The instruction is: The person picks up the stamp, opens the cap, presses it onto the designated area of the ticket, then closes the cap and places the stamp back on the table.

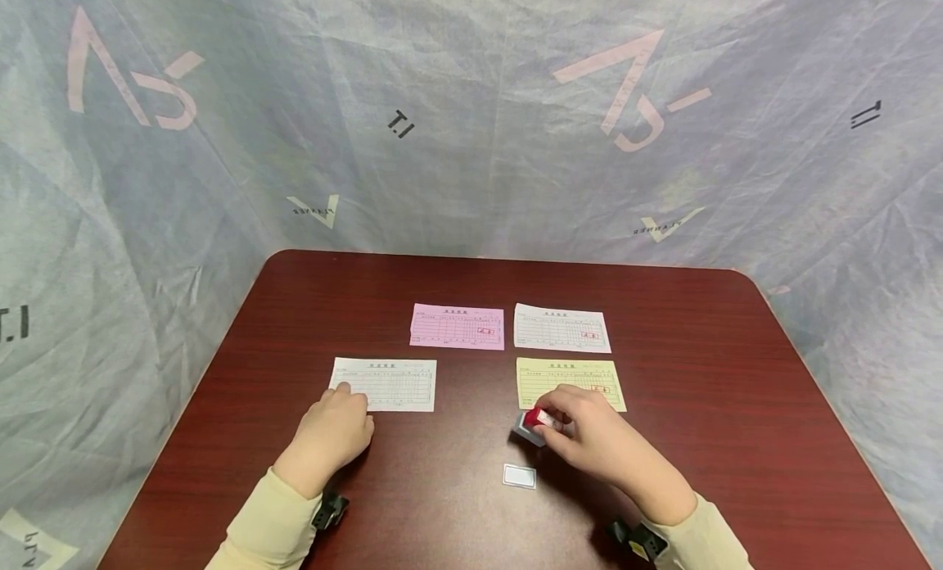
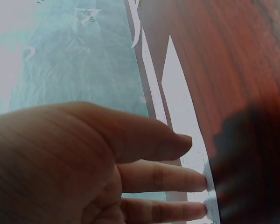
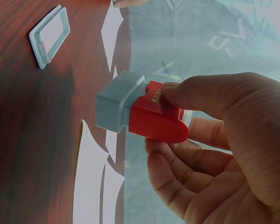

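Observation:
My right hand [image 1: 589, 435] pinches a red self-inking stamp [image 3: 154, 121] with a grey base between thumb and fingers. It holds the stamp tilted, just in front of the yellow slip [image 1: 541, 376], which bears a red mark. The stamp's grey-rimmed cap [image 1: 519, 476] lies on the table nearer me, its pale inside facing up. At the left, the fingers of my left hand [image 1: 331, 435] rest on the near left part of a white slip [image 1: 401, 386]. In the left wrist view those fingers are fairly straight, their tips touching the paper [image 2: 182, 102].
Behind lie a pink slip [image 1: 453, 327] and another white slip [image 1: 556, 331], both with red marks at their right side. All stand on a dark red wooden table [image 1: 663, 324] with rounded far corners. Grey printed cloth [image 1: 471, 160] hangs around it.

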`<state>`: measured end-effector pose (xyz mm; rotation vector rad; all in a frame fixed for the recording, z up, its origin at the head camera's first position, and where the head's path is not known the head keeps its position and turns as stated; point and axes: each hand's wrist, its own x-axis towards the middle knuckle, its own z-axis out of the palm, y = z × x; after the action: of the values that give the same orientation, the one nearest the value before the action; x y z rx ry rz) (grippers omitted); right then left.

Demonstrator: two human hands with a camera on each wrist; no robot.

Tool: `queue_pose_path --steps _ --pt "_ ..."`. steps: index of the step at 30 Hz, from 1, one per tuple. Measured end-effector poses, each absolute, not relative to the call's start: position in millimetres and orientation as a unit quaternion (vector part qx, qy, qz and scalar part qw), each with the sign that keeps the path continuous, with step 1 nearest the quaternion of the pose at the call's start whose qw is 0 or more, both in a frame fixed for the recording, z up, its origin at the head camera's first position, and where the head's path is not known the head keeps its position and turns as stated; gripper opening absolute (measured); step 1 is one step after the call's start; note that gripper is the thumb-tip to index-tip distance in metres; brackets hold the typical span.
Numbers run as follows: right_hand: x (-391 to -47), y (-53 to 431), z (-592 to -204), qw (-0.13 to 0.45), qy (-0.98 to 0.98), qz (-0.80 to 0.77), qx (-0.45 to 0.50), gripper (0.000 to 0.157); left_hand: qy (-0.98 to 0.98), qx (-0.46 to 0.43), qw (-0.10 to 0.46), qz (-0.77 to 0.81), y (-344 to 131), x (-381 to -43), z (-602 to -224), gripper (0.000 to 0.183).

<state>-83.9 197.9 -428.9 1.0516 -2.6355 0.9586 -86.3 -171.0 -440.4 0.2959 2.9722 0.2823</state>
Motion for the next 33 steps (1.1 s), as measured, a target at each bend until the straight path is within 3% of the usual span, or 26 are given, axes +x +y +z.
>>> queue_pose_path --steps 19,33 --pt "-84 197 -430 0.071 -0.875 0.323 0.353 0.018 0.98 0.172 -0.008 0.096 -160 -82 -451 0.013" --pt "-85 195 -430 0.065 -0.882 0.315 0.345 0.018 0.977 0.189 -0.035 0.097 -147 -80 -458 0.01"
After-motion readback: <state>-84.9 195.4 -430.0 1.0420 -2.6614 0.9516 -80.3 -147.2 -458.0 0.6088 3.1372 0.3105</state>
